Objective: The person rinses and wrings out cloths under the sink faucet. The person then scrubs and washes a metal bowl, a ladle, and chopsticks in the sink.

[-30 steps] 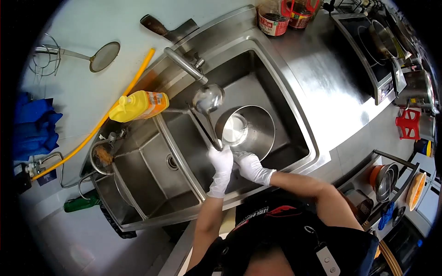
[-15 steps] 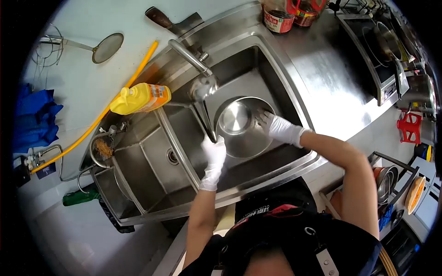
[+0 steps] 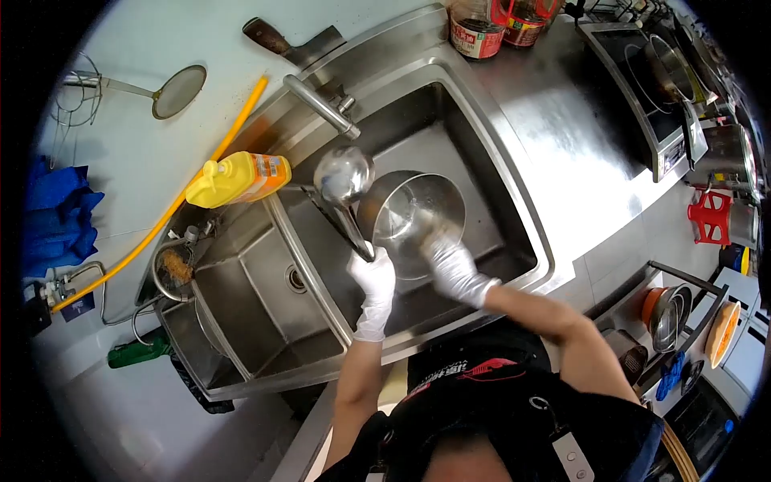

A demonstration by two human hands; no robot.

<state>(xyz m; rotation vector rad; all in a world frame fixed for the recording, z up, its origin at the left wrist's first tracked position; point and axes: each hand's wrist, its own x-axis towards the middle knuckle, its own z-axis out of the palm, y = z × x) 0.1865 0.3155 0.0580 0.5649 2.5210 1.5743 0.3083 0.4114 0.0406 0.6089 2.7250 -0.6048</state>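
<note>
White gloves cover both hands. My left hand (image 3: 373,277) is wrapped round the dark handle of a metal ladle (image 3: 344,175), whose rounded bowl is held up below the faucet (image 3: 325,106). A round steel pot (image 3: 405,209) sits tilted in the right basin (image 3: 498,229). At the pot's lower right rim is my right hand (image 3: 454,269), its fingers blurred by motion and partly inside the pot, so its grip is unclear.
A yellow bottle (image 3: 238,178) stands on the sink's left edge by a yellow hose (image 3: 173,205). Behind the sink lie a cleaver (image 3: 293,44) and a strainer (image 3: 178,91). Red-labelled jars (image 3: 477,32) and a cooktop (image 3: 634,88) are at the right.
My right hand has moved left and down from the pot's right side to its lower rim. The pot has shifted slightly left and tilted. The ladle has turned, its bowl now lower and away from the faucet.
</note>
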